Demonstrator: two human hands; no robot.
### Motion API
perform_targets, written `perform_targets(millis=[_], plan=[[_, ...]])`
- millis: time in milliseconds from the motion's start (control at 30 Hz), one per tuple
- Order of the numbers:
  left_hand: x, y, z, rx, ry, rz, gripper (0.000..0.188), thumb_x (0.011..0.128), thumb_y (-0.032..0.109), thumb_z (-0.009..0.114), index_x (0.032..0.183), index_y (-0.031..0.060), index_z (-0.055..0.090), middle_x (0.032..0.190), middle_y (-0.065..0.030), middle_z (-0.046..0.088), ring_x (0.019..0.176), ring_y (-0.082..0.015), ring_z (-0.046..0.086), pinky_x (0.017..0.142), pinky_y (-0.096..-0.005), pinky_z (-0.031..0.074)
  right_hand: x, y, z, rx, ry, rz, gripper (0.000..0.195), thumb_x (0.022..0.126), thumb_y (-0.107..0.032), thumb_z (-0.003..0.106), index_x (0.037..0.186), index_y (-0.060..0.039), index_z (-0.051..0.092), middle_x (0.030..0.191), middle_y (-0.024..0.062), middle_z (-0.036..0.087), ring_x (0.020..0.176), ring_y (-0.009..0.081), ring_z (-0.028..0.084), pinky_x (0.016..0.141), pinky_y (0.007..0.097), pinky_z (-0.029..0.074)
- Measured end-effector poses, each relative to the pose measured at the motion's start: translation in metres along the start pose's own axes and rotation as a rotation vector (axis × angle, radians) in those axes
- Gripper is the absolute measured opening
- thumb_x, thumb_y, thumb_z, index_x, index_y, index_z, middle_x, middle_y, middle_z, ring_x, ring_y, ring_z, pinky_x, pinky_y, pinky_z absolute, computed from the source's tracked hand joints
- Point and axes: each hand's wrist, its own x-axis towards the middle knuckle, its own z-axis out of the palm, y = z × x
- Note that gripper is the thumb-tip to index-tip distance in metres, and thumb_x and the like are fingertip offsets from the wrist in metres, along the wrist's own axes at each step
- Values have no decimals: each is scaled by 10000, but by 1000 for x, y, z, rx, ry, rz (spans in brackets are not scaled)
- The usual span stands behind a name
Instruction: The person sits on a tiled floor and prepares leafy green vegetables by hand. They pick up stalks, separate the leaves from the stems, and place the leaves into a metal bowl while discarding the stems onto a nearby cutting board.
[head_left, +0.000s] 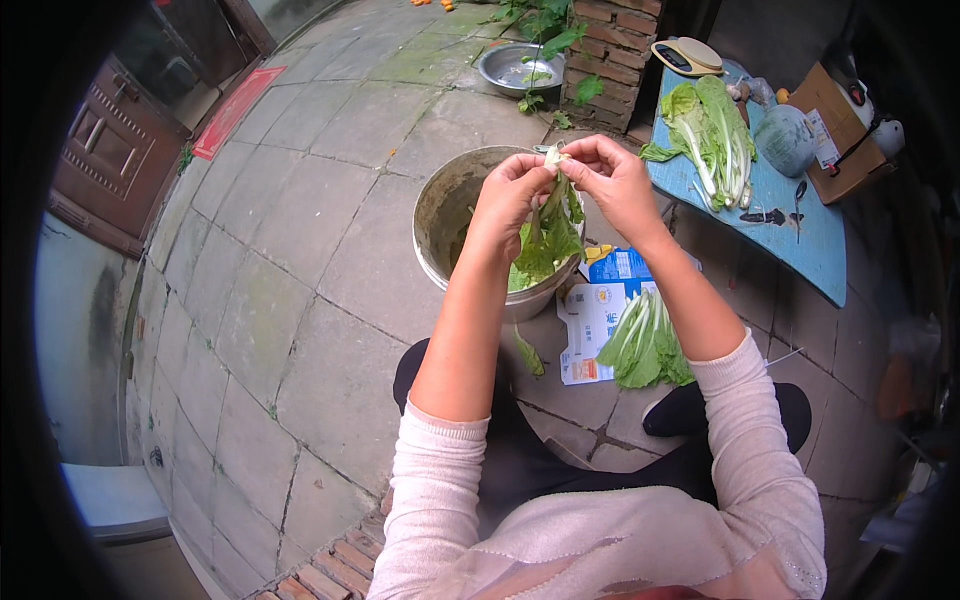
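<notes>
Both my hands pinch the pale stem end of a leafy green vegetable (555, 217) over a round bucket (429, 225). My left hand (514, 187) is on the left of the stem, my right hand (609, 176) on the right, their fingertips almost meeting. The green leaves hang down from the stem, with more leaf inside the bucket. A bunch of greens (646, 341) lies on flattened printed cardboard (585, 322) to the right of the bucket. One loose leaf (529, 352) rests on the paving below the bucket.
A blue table (814, 259) at the right holds more leafy greens (709, 142), a kitchen scale (688, 57), a large round melon or gourd (785, 140), scissors (800, 202) and a cardboard box (832, 142). A metal basin (521, 69) stands beside a brick pillar (611, 60).
</notes>
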Motion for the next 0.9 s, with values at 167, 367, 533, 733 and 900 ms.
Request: perform_targets(millis=[167, 367, 533, 733, 900], plan=[[3, -2, -8, -58, -18, -60, 151, 854, 144, 657, 969, 71, 593, 814, 33, 617, 701, -49, 573, 607, -179, 473, 4, 6, 1, 43, 3, 51, 160, 854, -115, 667, 954, 8, 655, 824, 25, 657, 711, 66, 589, 626, 211, 488], [2, 2, -4, -165, 75, -132, 88, 879, 105, 600, 962, 87, 576, 860, 13, 621, 711, -84, 590, 621, -205, 496, 9, 13, 3, -26, 10, 60, 146, 867, -125, 644, 948, -11, 686, 791, 13, 661, 655, 50, 571, 592, 199, 475], [3, 2, -10, -136, 28, -136, 126, 879, 75, 575, 1002, 69, 550, 890, -15, 621, 733, -105, 605, 649, -229, 524, 13, 8, 7, 9, -13, 39, 147, 874, -137, 635, 957, -32, 695, 806, 7, 672, 679, 54, 591, 582, 207, 482], [2, 7, -8, -131, -29, -118, 176, 872, 70, 576, 1042, 55, 536, 906, -22, 620, 753, -98, 607, 670, -232, 533, 17, 12, 6, -78, 18, 26, 132, 852, -146, 658, 909, -32, 690, 815, 30, 692, 692, 75, 619, 588, 231, 493], [2, 8, -8, -119, -96, -107, 258, 872, 123, 614, 1113, 47, 558, 935, 2, 623, 777, -79, 590, 666, -217, 510, 15, 4, 9, -346, 89, -133, 135, 822, -172, 670, 867, -45, 663, 793, 78, 679, 676, 160, 644, 604, 291, 495]])
